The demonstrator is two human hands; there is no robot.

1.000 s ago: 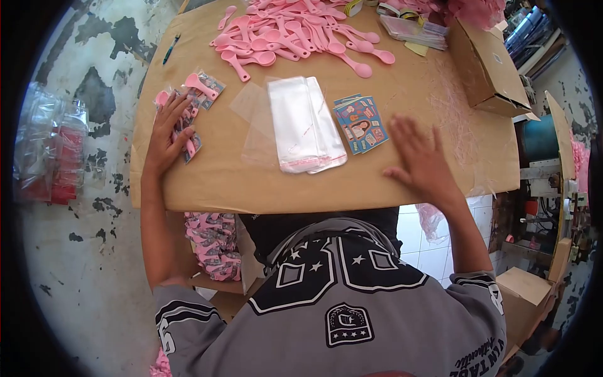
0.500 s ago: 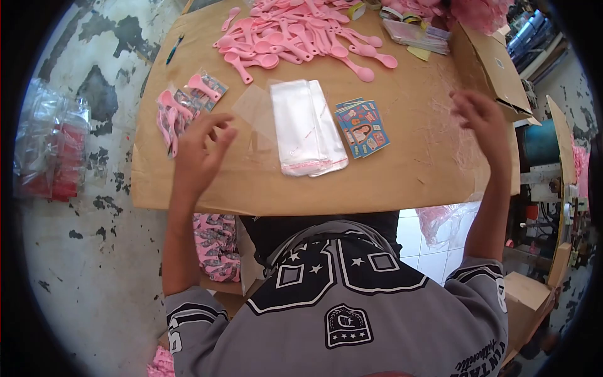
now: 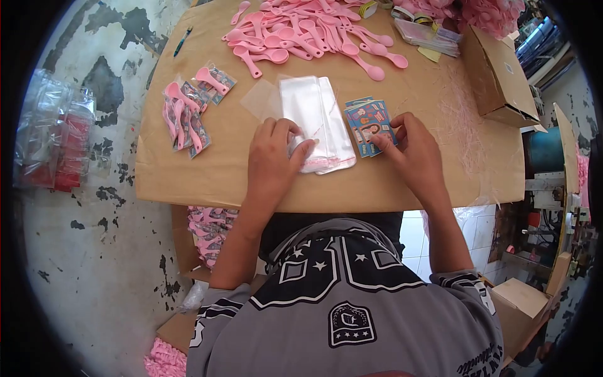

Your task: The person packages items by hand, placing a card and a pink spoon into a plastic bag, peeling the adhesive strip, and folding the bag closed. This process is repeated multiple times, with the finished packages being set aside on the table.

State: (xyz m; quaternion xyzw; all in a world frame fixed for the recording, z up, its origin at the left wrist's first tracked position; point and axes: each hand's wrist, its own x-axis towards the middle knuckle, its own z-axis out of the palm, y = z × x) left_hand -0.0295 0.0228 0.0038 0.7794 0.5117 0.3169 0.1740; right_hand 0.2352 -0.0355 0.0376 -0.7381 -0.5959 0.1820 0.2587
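Observation:
My left hand (image 3: 274, 160) rests at the lower left edge of a stack of clear plastic bags (image 3: 304, 100). Its thumb lies on the bags, apart from the curved fingers. At the right of the bags is a small stack of blue printed cards (image 3: 364, 116). My right hand (image 3: 416, 154) grips the cards' right edge, thumb on the printed face and fingertips at the side. How many cards it pinches is hidden. Packed pink spoons (image 3: 181, 119) with cards in clear bags lie further left.
A heap of loose pink spoons (image 3: 295, 38) covers the back of the table. A pen (image 3: 183, 41) lies at the back left. On the right are plastic strands (image 3: 465, 125) and a cardboard box (image 3: 499, 78); flat clear packets (image 3: 427, 38) lie behind.
Both hands have come inward from the table's sides, the left onto the plastic bags and the right onto the cards. The camera view has shifted slightly.

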